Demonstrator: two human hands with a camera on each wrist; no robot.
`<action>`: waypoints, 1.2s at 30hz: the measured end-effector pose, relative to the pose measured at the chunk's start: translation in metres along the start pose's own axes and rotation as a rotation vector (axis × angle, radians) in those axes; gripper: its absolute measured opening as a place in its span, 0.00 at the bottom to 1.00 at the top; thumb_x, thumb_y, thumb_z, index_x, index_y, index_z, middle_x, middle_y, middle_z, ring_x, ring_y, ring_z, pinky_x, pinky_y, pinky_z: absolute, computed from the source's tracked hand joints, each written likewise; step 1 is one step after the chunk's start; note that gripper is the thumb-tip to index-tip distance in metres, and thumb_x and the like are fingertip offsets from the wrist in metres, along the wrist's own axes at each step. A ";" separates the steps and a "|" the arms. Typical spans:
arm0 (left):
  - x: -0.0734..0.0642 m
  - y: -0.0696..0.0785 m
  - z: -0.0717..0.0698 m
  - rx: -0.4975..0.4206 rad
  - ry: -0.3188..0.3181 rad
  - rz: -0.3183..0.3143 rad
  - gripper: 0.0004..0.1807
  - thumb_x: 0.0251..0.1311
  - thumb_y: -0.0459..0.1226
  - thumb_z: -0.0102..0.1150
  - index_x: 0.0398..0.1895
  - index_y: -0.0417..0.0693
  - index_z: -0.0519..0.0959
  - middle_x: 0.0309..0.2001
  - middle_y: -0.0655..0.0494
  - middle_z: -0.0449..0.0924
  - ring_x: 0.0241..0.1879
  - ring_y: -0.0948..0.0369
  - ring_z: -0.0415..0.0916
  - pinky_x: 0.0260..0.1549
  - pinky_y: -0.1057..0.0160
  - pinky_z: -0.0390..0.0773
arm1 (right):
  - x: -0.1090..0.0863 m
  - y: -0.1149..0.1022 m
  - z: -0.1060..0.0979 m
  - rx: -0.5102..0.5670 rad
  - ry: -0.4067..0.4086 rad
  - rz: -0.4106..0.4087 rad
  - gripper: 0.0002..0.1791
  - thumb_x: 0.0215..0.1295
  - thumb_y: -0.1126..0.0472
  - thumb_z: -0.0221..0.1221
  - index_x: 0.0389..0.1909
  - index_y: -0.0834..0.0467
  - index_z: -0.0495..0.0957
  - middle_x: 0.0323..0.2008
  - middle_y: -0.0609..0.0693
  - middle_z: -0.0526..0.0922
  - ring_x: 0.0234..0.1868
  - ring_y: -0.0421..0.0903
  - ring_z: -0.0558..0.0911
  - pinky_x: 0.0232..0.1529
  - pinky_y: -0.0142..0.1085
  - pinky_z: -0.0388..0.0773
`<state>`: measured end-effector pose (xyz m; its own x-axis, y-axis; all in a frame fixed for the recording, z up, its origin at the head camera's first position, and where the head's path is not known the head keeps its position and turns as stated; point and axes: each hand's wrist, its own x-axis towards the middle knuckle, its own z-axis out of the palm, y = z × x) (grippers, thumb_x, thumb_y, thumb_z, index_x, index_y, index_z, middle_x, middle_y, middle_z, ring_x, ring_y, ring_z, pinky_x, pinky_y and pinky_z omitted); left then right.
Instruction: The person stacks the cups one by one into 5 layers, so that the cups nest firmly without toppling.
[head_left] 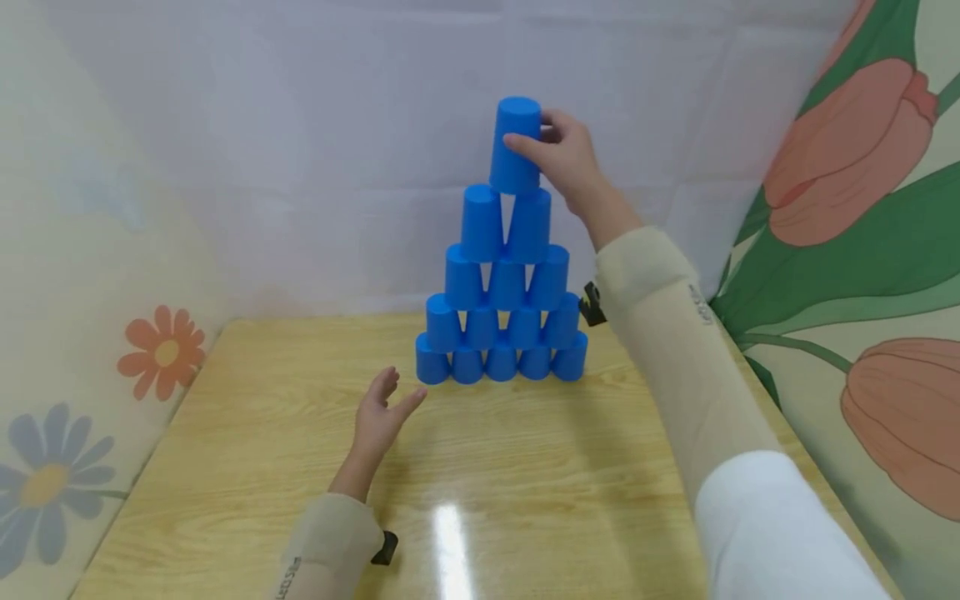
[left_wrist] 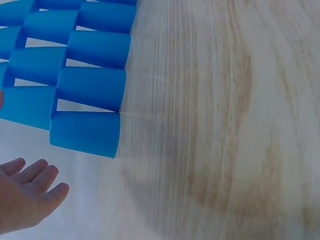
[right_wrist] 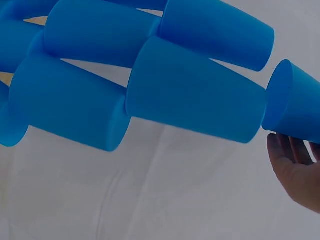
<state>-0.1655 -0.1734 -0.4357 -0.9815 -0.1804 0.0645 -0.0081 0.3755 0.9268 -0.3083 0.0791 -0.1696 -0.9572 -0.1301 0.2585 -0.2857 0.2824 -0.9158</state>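
Observation:
My right hand [head_left: 566, 158] grips a blue cup [head_left: 517, 150], turned mouth-down, at the very top of a cup pyramid. In the right wrist view, the rim of this held cup [right_wrist: 300, 107] is right at the base of a cup [right_wrist: 200, 90] in the row of two below. Under that pair come wider rows, and the bottom row [head_left: 501, 362] stands on the table. My left hand [head_left: 377, 421] is low over the table, left of the pyramid, with fingers spread and nothing in it. The left wrist view has its fingers [left_wrist: 37, 175] near a bottom-row cup [left_wrist: 85, 132].
A wooden table [head_left: 285, 467] carries the pyramid near its back edge. Behind it hangs a white cloth [head_left: 337, 167]. Painted walls with flowers [head_left: 161, 354] and tulips [head_left: 840, 167] flank the table left and right.

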 end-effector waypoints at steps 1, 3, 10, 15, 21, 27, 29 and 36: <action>0.000 0.000 0.000 -0.003 0.000 0.001 0.41 0.49 0.47 0.59 0.61 0.36 0.53 0.59 0.39 0.56 0.58 0.48 0.54 0.55 0.51 0.54 | 0.000 0.000 0.002 0.003 -0.005 -0.001 0.35 0.50 0.44 0.58 0.59 0.50 0.60 0.55 0.46 0.66 0.53 0.42 0.66 0.51 0.37 0.65; -0.001 -0.001 0.001 -0.002 0.000 0.002 0.42 0.49 0.47 0.59 0.61 0.36 0.53 0.59 0.39 0.56 0.58 0.48 0.54 0.56 0.51 0.54 | 0.001 0.001 0.004 0.009 -0.010 -0.003 0.34 0.50 0.45 0.58 0.58 0.51 0.61 0.54 0.46 0.66 0.53 0.42 0.66 0.51 0.37 0.65; -0.005 -0.004 0.002 -0.009 -0.006 0.004 0.42 0.49 0.48 0.59 0.62 0.37 0.53 0.60 0.39 0.56 0.58 0.48 0.54 0.56 0.51 0.53 | 0.004 0.005 0.010 -0.012 -0.015 0.019 0.35 0.50 0.45 0.58 0.58 0.51 0.60 0.54 0.47 0.66 0.52 0.43 0.66 0.51 0.38 0.65; -0.005 -0.003 0.003 -0.009 -0.008 -0.004 0.42 0.49 0.49 0.59 0.62 0.38 0.53 0.60 0.40 0.56 0.58 0.48 0.54 0.56 0.51 0.53 | 0.003 0.005 0.011 -0.024 -0.001 0.025 0.34 0.51 0.45 0.58 0.58 0.51 0.61 0.54 0.47 0.66 0.53 0.43 0.66 0.51 0.39 0.65; -0.007 -0.003 0.002 -0.005 -0.010 -0.018 0.42 0.48 0.50 0.59 0.62 0.38 0.53 0.59 0.40 0.57 0.58 0.48 0.54 0.55 0.51 0.54 | 0.003 0.005 0.013 -0.027 -0.003 0.032 0.35 0.50 0.44 0.58 0.59 0.51 0.60 0.54 0.46 0.66 0.53 0.43 0.66 0.51 0.39 0.65; -0.009 -0.002 0.002 -0.013 -0.009 -0.021 0.41 0.49 0.49 0.58 0.61 0.38 0.54 0.59 0.40 0.57 0.58 0.48 0.54 0.56 0.51 0.53 | -0.006 -0.004 0.011 -0.025 -0.018 0.046 0.34 0.54 0.47 0.56 0.60 0.53 0.58 0.56 0.48 0.64 0.55 0.43 0.65 0.53 0.39 0.63; -0.010 -0.002 0.002 -0.012 -0.009 -0.023 0.41 0.49 0.49 0.58 0.61 0.37 0.54 0.59 0.40 0.57 0.58 0.48 0.54 0.56 0.51 0.53 | -0.006 -0.003 0.011 -0.031 -0.016 0.048 0.34 0.54 0.46 0.56 0.60 0.53 0.58 0.57 0.48 0.64 0.55 0.43 0.64 0.53 0.39 0.63; -0.008 -0.005 0.003 -0.012 -0.012 -0.033 0.41 0.49 0.50 0.58 0.61 0.38 0.54 0.59 0.41 0.57 0.58 0.49 0.54 0.56 0.52 0.54 | 0.002 0.006 0.008 -0.017 -0.019 0.044 0.37 0.50 0.44 0.58 0.60 0.50 0.57 0.57 0.46 0.63 0.55 0.42 0.64 0.53 0.39 0.62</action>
<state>-0.1580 -0.1713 -0.4418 -0.9828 -0.1820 0.0295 -0.0384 0.3583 0.9328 -0.3120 0.0732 -0.1765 -0.9679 -0.1348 0.2120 -0.2441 0.3041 -0.9208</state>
